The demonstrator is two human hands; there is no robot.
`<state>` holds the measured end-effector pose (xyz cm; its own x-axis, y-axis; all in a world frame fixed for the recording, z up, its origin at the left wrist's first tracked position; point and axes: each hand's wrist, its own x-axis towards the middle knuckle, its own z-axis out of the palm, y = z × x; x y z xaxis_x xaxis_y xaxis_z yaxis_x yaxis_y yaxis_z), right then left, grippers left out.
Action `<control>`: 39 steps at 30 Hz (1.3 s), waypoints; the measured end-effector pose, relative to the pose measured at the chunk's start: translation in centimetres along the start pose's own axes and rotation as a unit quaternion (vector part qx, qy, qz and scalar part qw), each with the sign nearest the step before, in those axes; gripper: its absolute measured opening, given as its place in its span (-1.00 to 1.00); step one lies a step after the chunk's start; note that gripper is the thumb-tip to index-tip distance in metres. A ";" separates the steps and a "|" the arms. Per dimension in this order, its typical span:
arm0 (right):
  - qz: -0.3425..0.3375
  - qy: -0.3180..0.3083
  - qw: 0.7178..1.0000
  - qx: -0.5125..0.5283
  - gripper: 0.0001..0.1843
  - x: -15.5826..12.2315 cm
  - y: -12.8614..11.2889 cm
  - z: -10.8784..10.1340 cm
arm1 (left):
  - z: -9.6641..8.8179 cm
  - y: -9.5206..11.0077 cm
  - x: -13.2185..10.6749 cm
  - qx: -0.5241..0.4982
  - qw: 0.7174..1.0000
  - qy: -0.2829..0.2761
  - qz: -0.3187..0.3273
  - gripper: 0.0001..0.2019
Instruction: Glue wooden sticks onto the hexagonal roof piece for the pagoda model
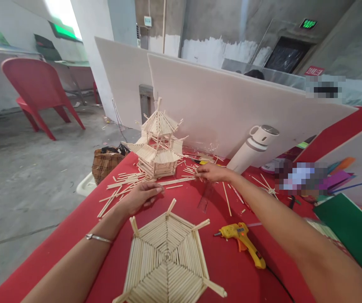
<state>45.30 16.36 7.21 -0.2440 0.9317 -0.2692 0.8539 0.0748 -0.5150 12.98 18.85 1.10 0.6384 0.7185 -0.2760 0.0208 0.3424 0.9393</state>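
A six-sided panel of wooden sticks (pixel 149 256) lies in front of me, paired sticks jutting from its corners. My left hand (pixel 143 196) hovers or rests just beyond its upper left edge, thumb out and fingers loosely bent, with nothing visible in it. It is close to a scatter of loose sticks (pixel 127 180). Farther out, my right hand (pixel 211 171) has its fingertips drawn together above more sticks (pixel 188 169); whether a stick is pinched there I cannot make out. Behind both hands stands a tiered stick pagoda (pixel 158 145).
A yellow glue gun (pixel 242 240) lies right of the panel, its cord trailing forward. A white thermos (pixel 252 147) stands near the white boards (pixel 218 97). A green board (pixel 354 235) is at the right. The red table's (pixel 51 256) left edge drops to floor.
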 end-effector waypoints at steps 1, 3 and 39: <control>-0.011 -0.032 0.999 0.032 -0.63 -0.1 -1.0 0.5 | 0.1 -0.1 0.1 0.001 1.000 0.007 0.007 -0.77; -0.037 -0.091 0.991 0.089 -0.58 0.0 -3.0 1.8 | 0.5 -0.1 0.2 0.009 0.999 0.022 0.024 -0.76; -0.056 -0.330 0.915 0.223 -0.60 5.6 -9.6 8.3 | -1.7 2.4 -2.5 0.310 0.917 -0.221 -0.116 -0.85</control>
<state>31.96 17.87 3.88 -0.6689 0.4976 -0.5522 0.5696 -0.1342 -0.8109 10.09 18.92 3.71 0.8085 0.3063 -0.5025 0.5418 -0.0538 0.8388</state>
